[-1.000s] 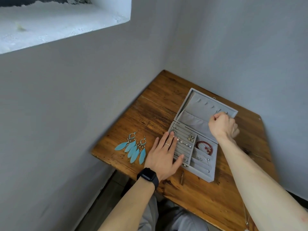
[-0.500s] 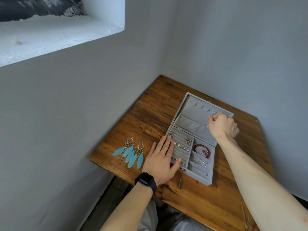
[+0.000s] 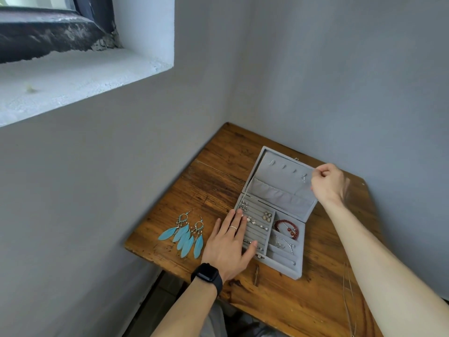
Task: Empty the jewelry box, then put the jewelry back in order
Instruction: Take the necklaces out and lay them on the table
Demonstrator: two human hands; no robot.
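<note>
The grey jewelry box [image 3: 279, 190] lies open on the wooden table [image 3: 291, 310]. Its tray sits under the straight, slightly spread fingers of the left hand [image 3: 228, 242], which press flat on the ring rows. The right hand [image 3: 328, 183] curls thumb and forefinger to pinch what looks like a fine chain [image 3: 303, 178] just left of the fingertips, at the lid's hooks. The chain is probably light, limp and quick to tangle, so it is best held near the clasp and lifted slowly.

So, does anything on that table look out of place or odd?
Only the blue feather earrings: they lie loose on the wooden table, left of the open jewelry box, while the other pieces sit in its compartments. Nothing looks spilled or broken.
</note>
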